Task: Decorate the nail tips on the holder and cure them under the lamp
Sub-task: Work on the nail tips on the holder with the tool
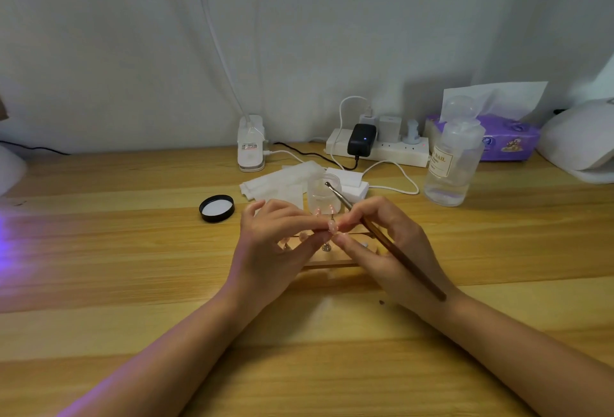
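A clear acrylic nail tip holder [332, 263] lies on the wooden table under both hands, with pale pink nail tips on small stands; two tips [324, 210] show behind the fingers. My left hand [275, 243] pinches one pink nail tip [332, 226] between thumb and fingers. My right hand [388, 243] touches that same tip with thumb and forefinger and holds a brown nail brush [398, 250], whose metal end points up and back over a small clear jar [324, 195]. A white curing lamp [581, 140] stands at the far right edge.
A black jar lid [217, 208] lies left of the hands. White wipes [282, 180] and white blocks [349, 182] sit behind the jar. A clear liquid bottle [455, 157], power strip [378, 147], purple tissue pack [505, 140] and white clip device [251, 144] line the back. Purple light falls at left.
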A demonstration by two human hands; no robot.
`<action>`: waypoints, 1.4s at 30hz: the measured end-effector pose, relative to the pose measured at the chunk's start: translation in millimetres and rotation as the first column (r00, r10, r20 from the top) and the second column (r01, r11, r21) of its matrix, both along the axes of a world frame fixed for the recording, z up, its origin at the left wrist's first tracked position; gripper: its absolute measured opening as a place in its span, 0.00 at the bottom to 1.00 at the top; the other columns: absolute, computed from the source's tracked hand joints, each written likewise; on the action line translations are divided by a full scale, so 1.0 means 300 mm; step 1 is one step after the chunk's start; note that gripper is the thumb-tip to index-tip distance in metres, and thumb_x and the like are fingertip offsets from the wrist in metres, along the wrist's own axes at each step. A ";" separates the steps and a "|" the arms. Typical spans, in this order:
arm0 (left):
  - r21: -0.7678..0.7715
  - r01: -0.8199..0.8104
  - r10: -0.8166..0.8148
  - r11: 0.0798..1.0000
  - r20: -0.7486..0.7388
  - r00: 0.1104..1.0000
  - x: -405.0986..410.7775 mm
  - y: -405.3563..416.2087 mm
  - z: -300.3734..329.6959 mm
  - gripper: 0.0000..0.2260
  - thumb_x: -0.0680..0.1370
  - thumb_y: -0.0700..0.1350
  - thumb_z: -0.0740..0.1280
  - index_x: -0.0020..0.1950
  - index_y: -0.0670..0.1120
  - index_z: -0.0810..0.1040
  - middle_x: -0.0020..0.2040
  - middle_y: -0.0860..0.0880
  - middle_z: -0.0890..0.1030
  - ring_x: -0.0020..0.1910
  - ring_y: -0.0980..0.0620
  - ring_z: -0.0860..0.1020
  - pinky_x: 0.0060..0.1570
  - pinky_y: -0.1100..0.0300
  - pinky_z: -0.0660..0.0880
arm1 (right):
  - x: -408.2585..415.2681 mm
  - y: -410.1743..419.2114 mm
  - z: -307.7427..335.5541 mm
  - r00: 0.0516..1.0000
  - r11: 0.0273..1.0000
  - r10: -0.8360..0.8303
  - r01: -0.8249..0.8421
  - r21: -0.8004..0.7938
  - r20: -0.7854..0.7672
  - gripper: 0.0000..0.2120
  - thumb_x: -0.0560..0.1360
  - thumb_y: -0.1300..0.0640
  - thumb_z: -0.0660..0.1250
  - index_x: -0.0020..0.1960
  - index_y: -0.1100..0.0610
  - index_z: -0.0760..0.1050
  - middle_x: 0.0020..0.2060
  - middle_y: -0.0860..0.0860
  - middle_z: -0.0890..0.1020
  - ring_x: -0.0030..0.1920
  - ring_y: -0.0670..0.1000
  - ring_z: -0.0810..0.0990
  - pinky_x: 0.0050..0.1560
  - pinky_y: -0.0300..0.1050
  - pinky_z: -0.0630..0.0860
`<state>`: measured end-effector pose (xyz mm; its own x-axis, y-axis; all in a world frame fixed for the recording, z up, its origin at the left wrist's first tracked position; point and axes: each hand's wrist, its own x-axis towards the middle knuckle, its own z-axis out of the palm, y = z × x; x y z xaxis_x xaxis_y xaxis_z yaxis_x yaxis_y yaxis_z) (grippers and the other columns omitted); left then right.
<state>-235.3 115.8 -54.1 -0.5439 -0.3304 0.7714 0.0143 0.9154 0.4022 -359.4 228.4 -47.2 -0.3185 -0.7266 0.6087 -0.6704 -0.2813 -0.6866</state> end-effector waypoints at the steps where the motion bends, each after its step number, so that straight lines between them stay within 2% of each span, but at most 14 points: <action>1: 0.004 0.001 -0.001 1.000 0.008 1.000 0.001 0.001 0.000 0.11 0.65 0.43 0.73 0.46 0.53 0.80 0.39 0.56 0.81 0.42 0.59 0.75 0.49 0.43 0.67 | 0.000 -0.001 -0.002 1.000 1.000 0.002 -0.002 -0.009 -0.013 0.07 0.70 0.52 0.69 0.44 0.47 0.72 0.40 0.43 0.80 0.44 0.39 0.78 0.45 0.36 0.75; 8: -0.005 0.009 -0.009 1.000 0.050 0.999 0.003 0.003 0.000 0.09 0.65 0.44 0.72 0.45 0.49 0.83 0.39 0.53 0.83 0.44 0.58 0.75 0.52 0.44 0.65 | -0.001 -0.002 -0.013 0.996 0.999 -0.006 0.002 -0.045 -0.087 0.17 0.69 0.64 0.72 0.45 0.46 0.70 0.38 0.40 0.78 0.43 0.37 0.78 0.43 0.27 0.71; 14: -0.058 0.067 -0.062 0.996 0.085 0.994 0.004 0.010 0.000 0.14 0.66 0.48 0.73 0.50 0.53 0.78 0.45 0.58 0.78 0.48 0.57 0.74 0.54 0.47 0.63 | 0.010 0.001 -0.003 0.997 0.997 -0.028 0.023 -0.080 -0.066 0.14 0.68 0.62 0.68 0.44 0.44 0.68 0.36 0.37 0.76 0.42 0.34 0.76 0.42 0.25 0.70; 18: -0.053 0.014 -0.008 0.999 0.102 0.995 0.020 -0.002 0.017 0.18 0.67 0.54 0.69 0.56 0.51 0.76 0.52 0.56 0.78 0.53 0.56 0.74 0.56 0.41 0.67 | -0.020 0.015 0.010 0.998 0.996 -0.055 0.054 -0.068 -0.020 0.12 0.69 0.62 0.69 0.43 0.47 0.70 0.37 0.41 0.78 0.42 0.38 0.78 0.42 0.27 0.72; 21: 0.077 0.002 -0.016 0.997 0.170 0.985 0.048 -0.033 0.049 0.24 0.65 0.60 0.69 0.58 0.53 0.73 0.54 0.57 0.76 0.52 0.59 0.75 0.54 0.39 0.70 | -0.070 0.030 0.022 0.997 0.997 -0.072 0.072 0.000 -0.028 0.14 0.70 0.65 0.71 0.42 0.48 0.71 0.38 0.45 0.79 0.42 0.40 0.78 0.43 0.29 0.72; 23: 0.150 -0.010 -0.027 0.989 0.248 0.969 0.071 -0.059 0.057 0.25 0.62 0.65 0.68 0.55 0.58 0.70 0.51 0.62 0.74 0.50 0.63 0.73 0.53 0.41 0.70 | -0.095 0.036 0.023 0.996 0.994 -0.062 0.067 0.084 -0.061 0.12 0.69 0.65 0.71 0.41 0.50 0.73 0.38 0.45 0.80 0.42 0.41 0.78 0.43 0.29 0.72; 25: 0.195 -0.053 -0.013 0.979 0.322 0.947 0.093 -0.088 0.051 0.24 0.59 0.68 0.68 0.50 0.61 0.68 0.48 0.61 0.75 0.48 0.62 0.73 0.53 0.43 0.70 | -0.112 0.040 0.022 0.997 0.988 -0.030 0.041 0.152 -0.071 0.09 0.69 0.65 0.72 0.41 0.55 0.74 0.38 0.45 0.81 0.41 0.40 0.78 0.44 0.29 0.72; 27: 0.272 -0.083 -0.033 0.959 0.398 0.917 0.109 -0.111 0.039 0.26 0.58 0.68 0.72 0.49 0.60 0.69 0.46 0.58 0.76 0.48 0.61 0.73 0.55 0.45 0.70 | -0.124 0.044 0.022 0.996 0.983 -0.007 0.024 0.180 -0.093 0.07 0.69 0.65 0.71 0.42 0.58 0.75 0.38 0.45 0.81 0.41 0.40 0.78 0.44 0.29 0.71; 29: 0.352 -0.085 -0.086 0.932 0.443 0.892 0.118 -0.122 0.027 0.26 0.57 0.65 0.72 0.49 0.58 0.71 0.46 0.57 0.76 0.47 0.61 0.74 0.56 0.51 0.70 | -0.130 0.047 0.023 0.994 0.982 0.001 0.020 0.189 -0.109 0.07 0.69 0.65 0.71 0.42 0.58 0.75 0.39 0.45 0.81 0.41 0.40 0.78 0.44 0.29 0.71; 31: 0.409 -0.058 -0.139 0.911 0.436 0.889 0.119 -0.125 0.019 0.24 0.58 0.60 0.72 0.51 0.56 0.72 0.46 0.56 0.77 0.46 0.62 0.75 0.51 0.64 0.71 | -0.131 0.049 0.023 0.994 0.982 0.005 0.017 0.189 -0.114 0.07 0.69 0.66 0.71 0.42 0.59 0.75 0.38 0.45 0.81 0.41 0.40 0.78 0.44 0.28 0.71; 33: 0.422 -0.029 -0.173 0.906 0.432 0.885 0.117 -0.125 0.015 0.24 0.59 0.58 0.73 0.51 0.55 0.72 0.46 0.56 0.77 0.47 0.63 0.75 0.47 0.71 0.70 | -0.130 0.047 0.020 0.992 0.982 0.010 0.015 0.190 -0.130 0.07 0.68 0.66 0.72 0.42 0.59 0.75 0.38 0.45 0.81 0.41 0.39 0.78 0.44 0.28 0.71; 36: 0.421 -0.032 -0.177 0.906 0.448 0.876 0.116 -0.124 0.013 0.24 0.60 0.56 0.73 0.52 0.56 0.72 0.48 0.56 0.76 0.49 0.65 0.74 0.48 0.73 0.69 | -0.128 0.045 0.014 0.989 0.979 0.025 0.004 0.202 -0.143 0.07 0.69 0.66 0.72 0.42 0.57 0.75 0.38 0.45 0.81 0.41 0.40 0.78 0.44 0.30 0.72; 42: 0.428 -0.033 -0.173 0.903 0.433 0.885 0.114 -0.123 0.007 0.21 0.64 0.47 0.77 0.51 0.55 0.72 0.48 0.56 0.77 0.49 0.66 0.74 0.45 0.78 0.67 | -0.126 0.046 0.005 0.980 0.971 0.021 0.027 0.237 -0.196 0.09 0.70 0.63 0.72 0.42 0.52 0.74 0.39 0.43 0.81 0.43 0.42 0.79 0.46 0.41 0.74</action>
<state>-201.3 78.8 -51.9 -0.8288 -0.5075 0.2358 -0.2042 0.6666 0.7169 -397.4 242.3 -45.7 -0.2125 -0.8571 0.4693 -0.7990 -0.1241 -0.5884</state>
